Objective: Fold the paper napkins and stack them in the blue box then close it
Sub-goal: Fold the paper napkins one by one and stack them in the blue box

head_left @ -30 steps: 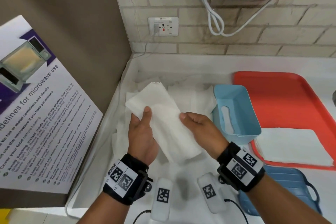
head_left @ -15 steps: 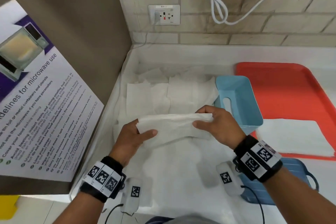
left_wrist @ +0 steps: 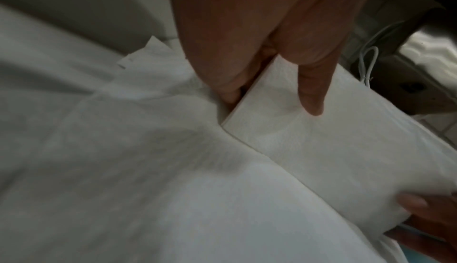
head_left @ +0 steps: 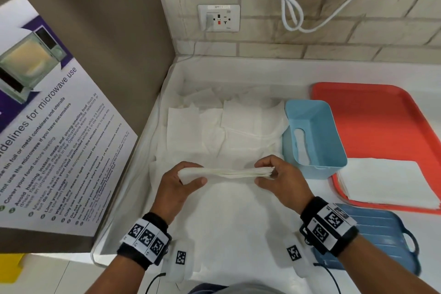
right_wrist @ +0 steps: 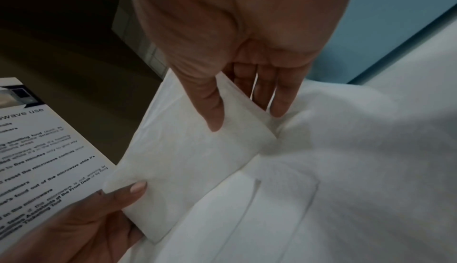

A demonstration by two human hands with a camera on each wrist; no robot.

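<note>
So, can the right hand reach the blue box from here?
Probably yes: the box stands open just beside the right hand, nothing between them. But that hand pinches the napkin with the left hand.

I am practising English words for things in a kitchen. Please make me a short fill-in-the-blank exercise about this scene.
1. Both hands hold one folded ____ by its two ends.
2. The open blue box stands partly on a ____ tray.
3. The left hand grips the end nearer the ____ poster.
4. The dark blue lid lies ____ the right hand wrist.

Missing words: napkin; red; microwave; under
</note>
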